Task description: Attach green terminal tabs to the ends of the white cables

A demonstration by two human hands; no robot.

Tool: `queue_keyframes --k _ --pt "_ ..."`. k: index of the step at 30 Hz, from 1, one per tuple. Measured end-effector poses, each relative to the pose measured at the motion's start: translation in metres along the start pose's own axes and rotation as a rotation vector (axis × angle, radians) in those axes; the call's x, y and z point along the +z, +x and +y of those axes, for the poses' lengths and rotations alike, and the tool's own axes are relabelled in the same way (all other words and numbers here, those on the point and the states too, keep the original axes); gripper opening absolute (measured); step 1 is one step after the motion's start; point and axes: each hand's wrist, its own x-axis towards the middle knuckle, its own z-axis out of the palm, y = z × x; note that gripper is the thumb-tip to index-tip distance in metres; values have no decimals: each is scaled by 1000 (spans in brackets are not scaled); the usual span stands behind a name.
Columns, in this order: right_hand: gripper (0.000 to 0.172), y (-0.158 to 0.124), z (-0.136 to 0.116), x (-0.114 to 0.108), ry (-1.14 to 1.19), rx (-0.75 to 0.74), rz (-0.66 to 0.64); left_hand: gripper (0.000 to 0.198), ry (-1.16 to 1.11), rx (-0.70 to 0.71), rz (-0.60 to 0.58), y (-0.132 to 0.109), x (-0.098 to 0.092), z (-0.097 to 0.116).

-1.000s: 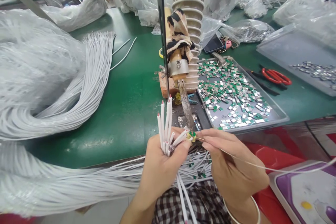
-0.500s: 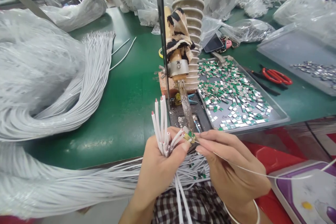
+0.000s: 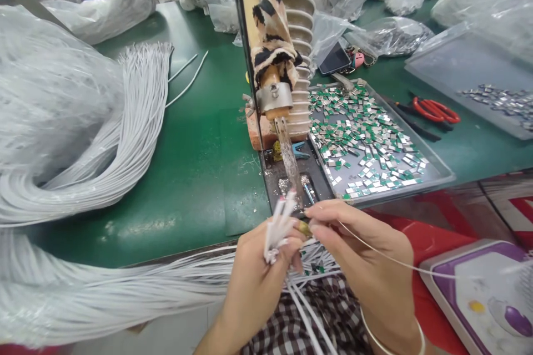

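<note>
My left hand (image 3: 262, 266) is closed around a bunch of white cables (image 3: 278, 227), their cut ends pointing up and smeared by motion. Something yellowish (image 3: 305, 228) covers one of its fingertips. My right hand (image 3: 362, 249) is pinched just to the right, almost touching the left fingertips. A thin solder wire (image 3: 387, 260) runs through its fingers and off to the right. Whether a small board sits between the fingertips is hidden. Directly above both hands is the tip of a mounted soldering iron (image 3: 287, 155), its handle wrapped in patterned cloth.
A tray (image 3: 441, 179) of small green circuit boards stands right of the iron. Beyond it lie red-handled pliers (image 3: 436, 110) and a clear bin (image 3: 466, 61) with metal parts. Large white cable bundles (image 3: 141, 105) fill the left; more cables (image 3: 175, 283) cross my lap. A ribbed hose (image 3: 291, 5) rises behind.
Both hands have drawn slightly down, away from the iron tip. The cables in my left hand have tipped to the right. The small green board seen between my fingers before is out of sight.
</note>
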Motion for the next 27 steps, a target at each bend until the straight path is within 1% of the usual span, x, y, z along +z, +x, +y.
queue_keyframes --k 2,4,5,6,7,9,11,14,16,17,19,20,21,22,23,24,27 --pt "18 -4 -1 -5 48 9 -21 23 -117 -24 165 -6 0 -9" --pt "18 -9 -1 -9 31 7 -42 25 -241 -29 341 -11 2 -17" --pt "18 -11 -2 -10 5 1 -63 28 -293 -29 401 -14 4 -20" --pt "17 -13 -3 -9 -34 -16 -102 32 -332 -29 435 -16 7 -22" --pt "16 -14 -4 -7 -80 -46 -154 37 -356 -35 445 -19 10 -24" --pt "11 -18 -7 2 -183 -134 -269 44 -382 -52 434 -24 16 -25" --pt "9 -22 -9 14 -273 -207 -341 47 -395 -67 398 -29 20 -25" --pt "15 -26 -9 25 -271 -256 -345 45 -446 -101 302 -36 19 -22" --pt "17 -27 -9 23 -207 -263 -311 44 -421 -116 201 -37 14 -18" --pt "16 -27 -9 20 -170 -245 -295 42 -367 -106 139 -36 11 -15" --pt "14 -25 -10 10 -92 -194 -226 46 -198 -66 18 -32 5 -9" --pt "14 -25 -10 5 -47 -166 -167 47 -113 -44 -19 -29 3 -5" --pt "15 -24 -10 1 1 -138 -107 41 -40 -25 -33 -26 2 -2" --pt "18 -23 -9 -3 49 -114 -57 28 17 -8 -19 -24 1 1" --pt "21 -22 -9 -6 93 -94 -22 13 59 11 1 -22 2 3" --pt "23 -21 -9 -8 128 -76 -12 7 90 31 17 -20 2 5" --pt "26 -17 -9 -11 159 -49 -67 16 131 62 10 -19 4 8"
